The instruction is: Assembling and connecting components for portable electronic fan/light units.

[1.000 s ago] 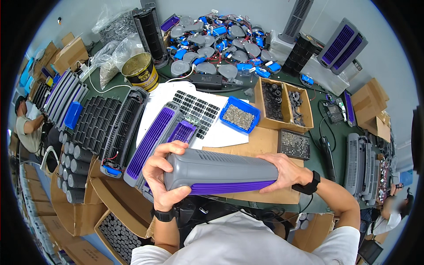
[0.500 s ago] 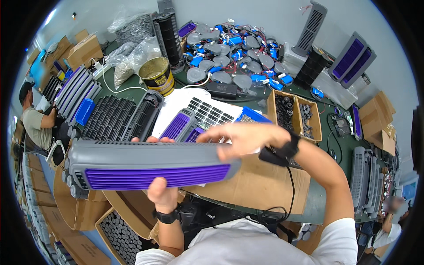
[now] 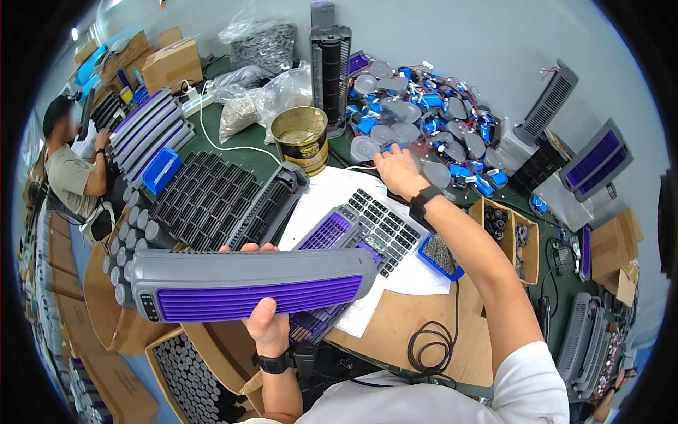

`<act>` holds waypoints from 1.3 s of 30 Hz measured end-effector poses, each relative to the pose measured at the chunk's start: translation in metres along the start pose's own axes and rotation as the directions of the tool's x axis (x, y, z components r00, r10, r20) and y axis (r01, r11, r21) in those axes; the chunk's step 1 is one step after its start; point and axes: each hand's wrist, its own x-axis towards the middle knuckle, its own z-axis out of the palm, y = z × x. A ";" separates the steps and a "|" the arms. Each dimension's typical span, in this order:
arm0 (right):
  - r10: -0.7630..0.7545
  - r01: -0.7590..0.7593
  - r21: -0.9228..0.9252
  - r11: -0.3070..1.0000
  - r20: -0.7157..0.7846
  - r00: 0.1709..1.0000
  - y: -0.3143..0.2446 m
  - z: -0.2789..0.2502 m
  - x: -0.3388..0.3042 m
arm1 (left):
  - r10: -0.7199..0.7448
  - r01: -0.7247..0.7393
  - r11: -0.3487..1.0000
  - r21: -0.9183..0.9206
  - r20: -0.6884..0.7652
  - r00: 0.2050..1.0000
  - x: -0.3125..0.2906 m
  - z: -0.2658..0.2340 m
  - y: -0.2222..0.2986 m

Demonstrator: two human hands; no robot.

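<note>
Apparently, a part-fetching step is in hand: the left hand (image 3: 268,332) grasps the grey-and-purple housing (image 3: 212,298) by the bench's (image 3: 244,158) near edge. Beyond, the right hand (image 3: 400,174) meets the wired-parts pile (image 3: 407,133), grip unclear, probably calling for careful picking.

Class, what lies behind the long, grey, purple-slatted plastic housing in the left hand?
Fingers of the left hand and a second grey, purple-slatted plastic panel show past the top edge of the housing. It hides part of that panel and hand; anything else directly behind cannot be seen.
</note>
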 end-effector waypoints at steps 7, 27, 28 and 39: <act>-0.005 -0.026 -0.189 0.982 -0.165 0.986 0.009 0.026 0.009 | -0.044 0.043 0.999 -0.020 -0.015 0.999 0.006 -0.005 -0.007; 0.029 -0.045 -0.076 0.996 -0.198 0.980 0.030 0.015 -0.010 | -0.059 0.061 0.997 -0.042 0.034 0.998 -0.001 -0.006 -0.012; 0.087 -0.087 0.006 0.996 -0.188 0.978 0.031 0.011 -0.014 | -0.060 0.062 0.997 -0.043 0.037 0.998 -0.002 -0.005 -0.014; 0.243 -0.208 0.274 0.939 -0.101 0.965 0.033 -0.004 -0.027 | -0.094 0.096 0.994 -0.047 0.042 0.995 -0.010 0.000 -0.017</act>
